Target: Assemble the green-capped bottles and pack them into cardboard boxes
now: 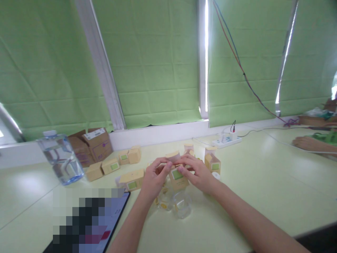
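Between my two hands is a small yellow cardboard box point(178, 180) with a green label, its top flap point(173, 156) raised. My left hand point(157, 175) has its thumb and fingers closed at the box's upper left edge. On the other side, my right hand point(196, 172) grips the top and right, thumb against the front. Just below the box, a clear plastic cup point(182, 205) rests on the table, and beside it lies a clear container with yellow pieces point(164, 201). What is inside the box is hidden from me.
A large water bottle point(61, 158) and a brown carton point(92, 146) stand at the left, near several small yellow boxes point(110, 166). An open box point(212, 163) is right of my hands. A tablet point(116, 218) lies front left. A power strip point(226, 140) and another person's hand point(306, 143) are farther right.
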Demonstrator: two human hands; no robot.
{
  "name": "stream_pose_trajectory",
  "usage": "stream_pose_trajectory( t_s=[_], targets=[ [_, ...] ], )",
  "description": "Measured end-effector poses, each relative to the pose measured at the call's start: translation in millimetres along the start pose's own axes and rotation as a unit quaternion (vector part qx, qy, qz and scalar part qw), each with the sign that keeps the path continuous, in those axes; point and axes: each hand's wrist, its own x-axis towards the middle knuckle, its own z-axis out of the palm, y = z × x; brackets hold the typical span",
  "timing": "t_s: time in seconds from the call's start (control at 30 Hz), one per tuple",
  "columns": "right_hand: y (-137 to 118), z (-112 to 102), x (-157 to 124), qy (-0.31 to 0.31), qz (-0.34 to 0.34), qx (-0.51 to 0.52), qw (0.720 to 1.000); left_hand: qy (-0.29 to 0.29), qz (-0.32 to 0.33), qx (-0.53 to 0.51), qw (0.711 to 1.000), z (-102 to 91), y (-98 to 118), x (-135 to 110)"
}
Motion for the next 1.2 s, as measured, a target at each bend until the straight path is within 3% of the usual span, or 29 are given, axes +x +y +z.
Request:
stream_pose_trajectory(
  t_s=[0.13,0.3,0.6,1.2],
  targets=[
    [0.1,0.3,0.5,0.003,0.005,-0.001,1.0,0.025,-0.02,-0.075,0.997,1.1,3.7,-1.9],
    [2.5,1.0,0.4,0.013,-0.006,-0.014,1.0,-0.021,-0.03,-0.021,0.999,0.6,6.0,-1.6],
    [4.7,3.6,-0.7,0.065,0.027,0.08,0.994,-0.004,-0.013,-0.009,1.0,-1.5,0.9,-0.9],
    [6.0,3.6,-0.9,0.047,0.022,0.033,0.998,0.037,0.028,0.09,0.995,2.9,2.4,-3.3]
  ],
)
